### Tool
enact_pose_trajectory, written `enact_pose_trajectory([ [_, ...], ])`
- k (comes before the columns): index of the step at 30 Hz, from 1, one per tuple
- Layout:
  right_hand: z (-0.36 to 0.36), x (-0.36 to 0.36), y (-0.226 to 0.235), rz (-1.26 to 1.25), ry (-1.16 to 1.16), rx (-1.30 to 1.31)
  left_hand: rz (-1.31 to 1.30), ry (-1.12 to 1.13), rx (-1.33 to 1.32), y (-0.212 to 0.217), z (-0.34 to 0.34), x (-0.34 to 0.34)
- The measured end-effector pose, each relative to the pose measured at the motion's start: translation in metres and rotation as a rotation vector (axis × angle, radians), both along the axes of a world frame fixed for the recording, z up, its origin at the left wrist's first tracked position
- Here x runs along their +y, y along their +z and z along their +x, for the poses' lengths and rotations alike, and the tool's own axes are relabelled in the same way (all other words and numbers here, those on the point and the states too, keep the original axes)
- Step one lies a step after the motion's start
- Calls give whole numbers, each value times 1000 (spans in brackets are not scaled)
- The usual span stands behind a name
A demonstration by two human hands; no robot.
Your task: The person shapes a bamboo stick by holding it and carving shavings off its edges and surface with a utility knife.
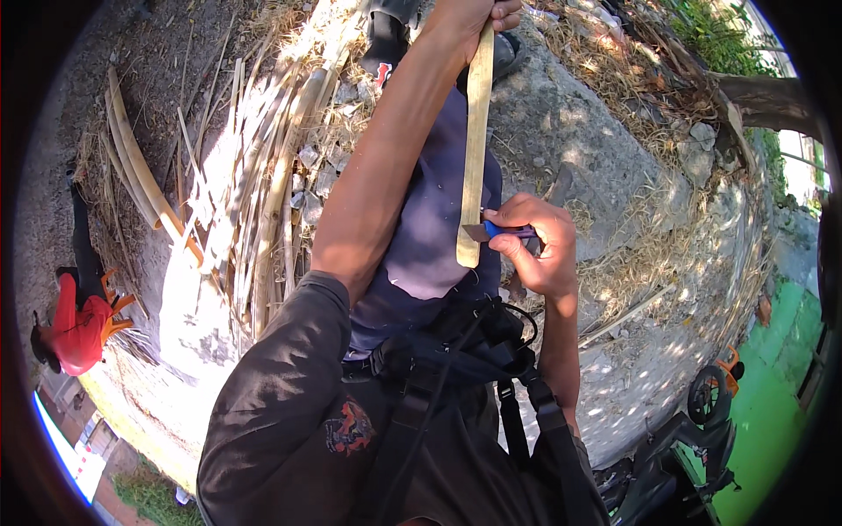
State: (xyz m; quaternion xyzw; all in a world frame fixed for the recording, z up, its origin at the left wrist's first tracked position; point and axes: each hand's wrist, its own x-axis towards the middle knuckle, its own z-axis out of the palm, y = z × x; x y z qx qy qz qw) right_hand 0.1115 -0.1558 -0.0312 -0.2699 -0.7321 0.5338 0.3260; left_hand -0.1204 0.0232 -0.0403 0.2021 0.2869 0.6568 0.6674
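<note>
A long, flat, pale-yellow strip, which looks like split bamboo [477,131], runs down over my lap, its rounded near end towards my waist. My left hand [476,16], at the far end with the arm stretched out, is closed round the strip; the top of the picture cuts off part of it. Close to the near end, my right hand [544,243] grips a small knife with a blue handle [493,230]. Its short, wide blade lies against or just over the strip's face; I cannot tell whether it cuts in.
Left of my legs lies a pile of split strips [272,167], with thicker curved poles [140,171] beyond. A large grey rock [570,114] is on the right. A person in red [79,337] sits far left; a motorcycle [684,447] stands lower right.
</note>
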Motion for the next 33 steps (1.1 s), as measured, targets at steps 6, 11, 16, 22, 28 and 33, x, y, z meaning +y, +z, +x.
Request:
enact_pose_trajectory([
  [6, -5, -7, -1, 79, -94, -1, -21, 42, 33, 2, 2, 2],
  [11, -18, -5, -5, 152, -210, -19, 7, -34, 64, 0, 10, -2],
  [16, -1, -11, -16, -159, -281, 226, -88, 27, 135, -2, 2, -6],
  [22, -2, -10, -15, -2, -58, 114, -11, -88, 49, -7, -1, -6],
  [28, -12, -8, -11, 101, -73, 35, -28, -178, -27, -17, -7, -2],
  [33, -19, -5, -13, 230, -212, 28, -158, 39, -127, 0, 12, -5],
])
